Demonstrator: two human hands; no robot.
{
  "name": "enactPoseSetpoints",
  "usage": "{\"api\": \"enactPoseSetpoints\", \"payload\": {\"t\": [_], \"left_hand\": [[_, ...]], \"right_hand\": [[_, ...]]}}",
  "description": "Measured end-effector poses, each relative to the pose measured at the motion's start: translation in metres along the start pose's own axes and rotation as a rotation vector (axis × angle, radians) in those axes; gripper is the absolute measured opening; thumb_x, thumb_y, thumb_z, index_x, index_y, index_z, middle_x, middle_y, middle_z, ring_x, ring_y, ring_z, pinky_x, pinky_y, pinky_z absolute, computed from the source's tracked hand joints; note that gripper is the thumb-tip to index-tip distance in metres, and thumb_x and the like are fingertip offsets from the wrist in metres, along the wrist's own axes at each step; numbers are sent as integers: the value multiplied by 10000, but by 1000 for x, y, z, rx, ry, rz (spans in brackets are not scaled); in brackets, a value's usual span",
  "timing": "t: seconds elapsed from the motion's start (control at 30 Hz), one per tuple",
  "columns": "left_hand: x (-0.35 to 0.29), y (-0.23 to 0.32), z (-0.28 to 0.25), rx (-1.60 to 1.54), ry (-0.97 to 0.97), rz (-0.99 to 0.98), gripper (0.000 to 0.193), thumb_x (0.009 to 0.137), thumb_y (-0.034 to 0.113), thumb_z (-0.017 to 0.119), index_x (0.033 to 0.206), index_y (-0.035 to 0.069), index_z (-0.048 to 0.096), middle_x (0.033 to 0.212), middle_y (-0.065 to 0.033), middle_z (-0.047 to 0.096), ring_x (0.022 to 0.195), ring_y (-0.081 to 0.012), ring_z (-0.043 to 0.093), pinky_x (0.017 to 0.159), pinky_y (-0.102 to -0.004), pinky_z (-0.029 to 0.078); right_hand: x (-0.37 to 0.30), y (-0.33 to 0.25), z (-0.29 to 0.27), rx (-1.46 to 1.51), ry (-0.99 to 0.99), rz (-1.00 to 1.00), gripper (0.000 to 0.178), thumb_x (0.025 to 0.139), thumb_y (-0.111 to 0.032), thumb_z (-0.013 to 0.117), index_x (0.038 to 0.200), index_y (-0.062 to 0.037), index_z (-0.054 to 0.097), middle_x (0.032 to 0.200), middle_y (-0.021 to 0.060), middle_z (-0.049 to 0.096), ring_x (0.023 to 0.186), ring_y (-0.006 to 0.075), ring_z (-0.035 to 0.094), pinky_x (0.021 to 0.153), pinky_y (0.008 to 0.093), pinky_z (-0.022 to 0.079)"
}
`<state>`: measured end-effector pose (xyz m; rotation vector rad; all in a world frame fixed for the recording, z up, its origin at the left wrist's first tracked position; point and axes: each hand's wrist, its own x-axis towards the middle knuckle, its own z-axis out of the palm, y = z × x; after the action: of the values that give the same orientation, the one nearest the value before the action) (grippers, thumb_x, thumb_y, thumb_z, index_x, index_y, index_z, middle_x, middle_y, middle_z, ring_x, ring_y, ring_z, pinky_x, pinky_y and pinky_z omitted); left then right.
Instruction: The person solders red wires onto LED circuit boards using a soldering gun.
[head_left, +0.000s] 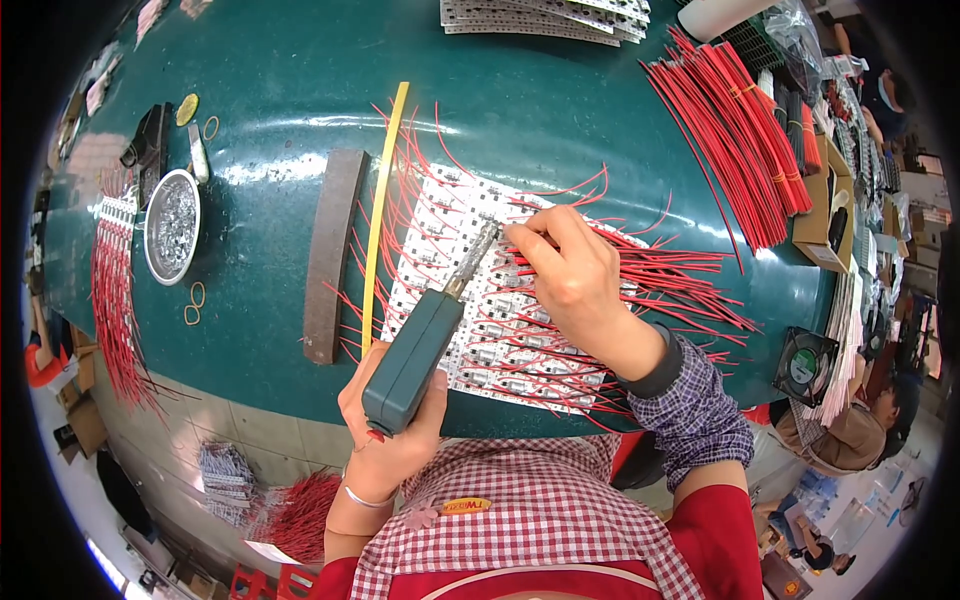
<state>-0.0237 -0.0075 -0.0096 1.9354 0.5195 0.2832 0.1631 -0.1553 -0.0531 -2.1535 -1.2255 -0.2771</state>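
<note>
My left hand [400, 410] is wrapped round a dark green soldering gun [415, 350]. Its metal tip [475, 258] points up and to the right over a white circuit board panel [455, 215]. My right hand [578, 275] is closed in a pinch right by that tip, with what looks like a red wire in the fingertips; the wire's end is mostly hidden. Rows of small silver parts sit on the panel. Many thin red wires [690, 275] fan out past its right side, and others stick out at its left.
A yellow strip [383, 200] and a brown bar [335, 255] lie left of the panel. Further left stand a metal bowl [172, 228] and a wired panel [115, 250]. Red wire bundles [735, 140] lie at the right, near a cardboard box [825, 215] and black fan [805, 362]. Stacked panels [545, 18] sit behind.
</note>
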Motion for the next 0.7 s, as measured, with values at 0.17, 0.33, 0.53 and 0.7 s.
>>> {"api": "enactPoseSetpoints", "payload": {"t": [0.17,0.33,0.53,0.7], "left_hand": [[-1,2,0,17,2,2,196,756,-73,707,945,-45,665,836,-118,623,693,-228,605,646,-310,490],[-8,-5,1,-27,79,48,201,749,-85,703,947,-58,676,876,-145,651,741,-256,643,682,-325,524],[-8,6,-1,18,28,49,208,749,-97,702,952,-59,675,906,-149,658,778,-270,653,705,-338,532],[-10,3,4,23,10,46,227,747,-101,703,967,-65,659,919,-153,652,788,-271,650,714,-331,526]], "right_hand": [[-1,1,0,-10,2,3,376,621,121,633,970,5,706,842,87,592,707,238,611,554,357,496],[-1,0,1,-17,1,-6,384,616,126,633,972,4,706,842,87,593,711,238,611,555,358,499],[-3,2,0,-23,-17,-14,310,671,66,645,972,3,681,855,83,570,750,235,608,570,351,502],[-4,4,1,-19,-37,-20,226,739,-1,664,965,3,657,867,77,544,784,230,604,582,346,504]]}}
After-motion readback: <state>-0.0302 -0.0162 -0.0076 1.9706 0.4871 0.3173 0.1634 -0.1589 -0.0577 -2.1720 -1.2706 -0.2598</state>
